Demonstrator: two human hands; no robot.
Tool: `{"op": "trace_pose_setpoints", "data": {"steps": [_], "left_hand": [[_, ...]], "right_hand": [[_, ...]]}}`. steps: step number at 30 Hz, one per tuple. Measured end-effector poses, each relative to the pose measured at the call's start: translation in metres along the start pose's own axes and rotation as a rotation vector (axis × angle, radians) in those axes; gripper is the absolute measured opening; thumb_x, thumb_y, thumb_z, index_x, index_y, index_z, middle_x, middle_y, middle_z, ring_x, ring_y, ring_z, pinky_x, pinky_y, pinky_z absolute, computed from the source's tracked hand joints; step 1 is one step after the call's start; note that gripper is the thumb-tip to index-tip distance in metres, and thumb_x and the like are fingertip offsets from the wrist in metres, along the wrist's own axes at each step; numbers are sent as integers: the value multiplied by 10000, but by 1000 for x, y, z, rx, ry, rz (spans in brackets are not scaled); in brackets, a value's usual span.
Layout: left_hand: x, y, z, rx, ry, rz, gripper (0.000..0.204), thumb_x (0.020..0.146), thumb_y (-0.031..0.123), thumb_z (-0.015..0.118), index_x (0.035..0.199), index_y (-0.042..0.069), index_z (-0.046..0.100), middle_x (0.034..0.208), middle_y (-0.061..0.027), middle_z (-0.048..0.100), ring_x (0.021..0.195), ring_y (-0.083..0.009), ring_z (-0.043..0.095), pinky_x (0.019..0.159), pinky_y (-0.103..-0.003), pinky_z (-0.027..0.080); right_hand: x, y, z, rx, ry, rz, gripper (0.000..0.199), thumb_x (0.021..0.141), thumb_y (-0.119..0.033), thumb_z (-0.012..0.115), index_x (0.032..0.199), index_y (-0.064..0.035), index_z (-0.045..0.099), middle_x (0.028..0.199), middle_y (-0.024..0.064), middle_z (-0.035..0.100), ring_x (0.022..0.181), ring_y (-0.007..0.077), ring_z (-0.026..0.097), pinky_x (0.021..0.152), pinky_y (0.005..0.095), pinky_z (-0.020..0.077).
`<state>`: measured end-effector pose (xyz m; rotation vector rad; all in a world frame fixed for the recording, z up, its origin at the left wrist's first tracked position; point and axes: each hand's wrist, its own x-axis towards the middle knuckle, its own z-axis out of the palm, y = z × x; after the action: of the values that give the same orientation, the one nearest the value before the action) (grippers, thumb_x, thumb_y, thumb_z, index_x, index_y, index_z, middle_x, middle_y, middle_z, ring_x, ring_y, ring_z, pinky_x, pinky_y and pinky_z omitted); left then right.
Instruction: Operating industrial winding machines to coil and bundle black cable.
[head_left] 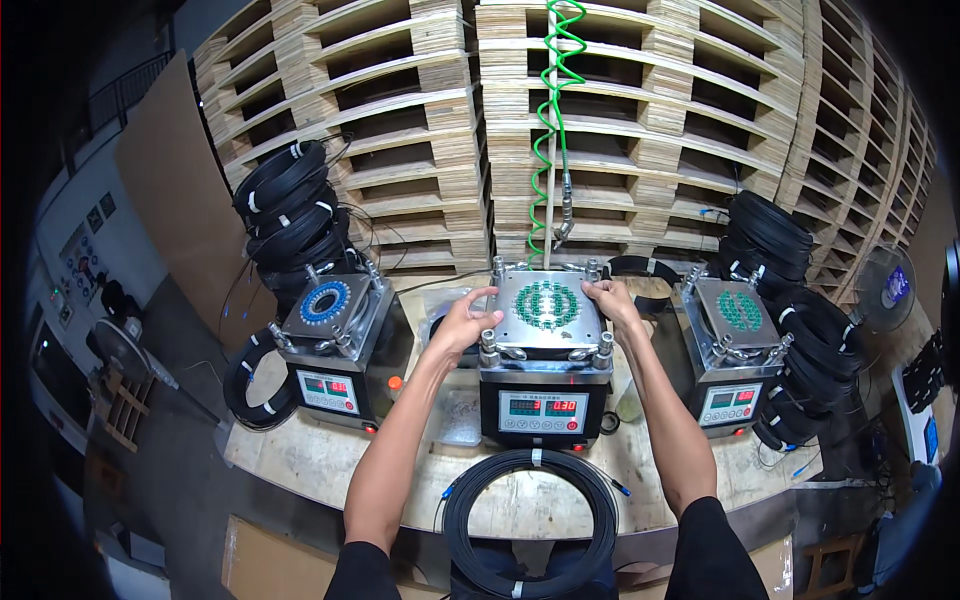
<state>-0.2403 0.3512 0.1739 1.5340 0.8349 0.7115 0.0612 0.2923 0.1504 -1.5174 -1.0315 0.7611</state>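
Observation:
At the middle of the bench a polishing machine (487, 408) carries a square metal fixture plate (512, 328) with rings of small green connectors (546, 304). My left hand (466, 325) grips the plate's left edge, the thumb lying near its top face. On the opposite side my right hand (614, 303) holds the plate's right edge, close to the back corner post. The undersides of both hands' fingers are partly hidden. A coil of black cable (463, 540) with a white tie hangs at the bench's front edge, between my forearms.
A similar machine with blue connectors (325, 302) stands left; another with green connectors (741, 312) stands right. Black cable coils (290, 205) are piled behind the left machine, more (768, 235) at right. Stacked wooden pallets (640, 60) and a green coiled air hose (556, 90) rise behind.

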Motion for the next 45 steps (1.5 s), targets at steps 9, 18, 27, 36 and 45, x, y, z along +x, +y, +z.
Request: {"op": "trace_pose_setpoints", "data": {"steps": [9,18,27,36,45], "left_hand": [[-11,50,4,-15,-156,186,628,852,172,809,1404,91,521,1029,-24,640,814,-78,536,724,-247,457],[18,8,-7,489,268,733,296,875,-54,609,1154,-20,702,1048,-176,736,963,-251,711,844,-340,537],[34,-31,-4,542,349,672,180,912,71,673,1042,-47,709,969,-232,720,893,-342,717,781,-382,525],[35,-26,-15,451,290,403,348,934,246,694,868,-94,665,596,-76,531,611,-77,426,548,-324,399],[46,-44,-16,295,293,392,347,904,255,721,850,-88,701,603,-78,617,574,-93,503,545,-325,415]], "right_hand": [[-1,-72,-22,432,-16,28,182,905,-199,715,779,-135,601,646,-67,543,513,41,475,451,187,356],[-4,-144,23,337,-14,-65,222,911,-170,651,753,-16,654,679,99,695,518,71,551,461,207,431],[15,-136,56,184,94,-123,278,854,-159,643,629,3,664,620,119,707,441,101,580,412,251,460],[58,-147,70,-80,114,-97,305,789,-289,698,624,-33,695,568,90,688,455,116,602,469,295,497],[89,-153,98,-417,179,-156,402,829,-469,705,742,-81,763,580,66,687,597,181,692,642,354,546]]}}
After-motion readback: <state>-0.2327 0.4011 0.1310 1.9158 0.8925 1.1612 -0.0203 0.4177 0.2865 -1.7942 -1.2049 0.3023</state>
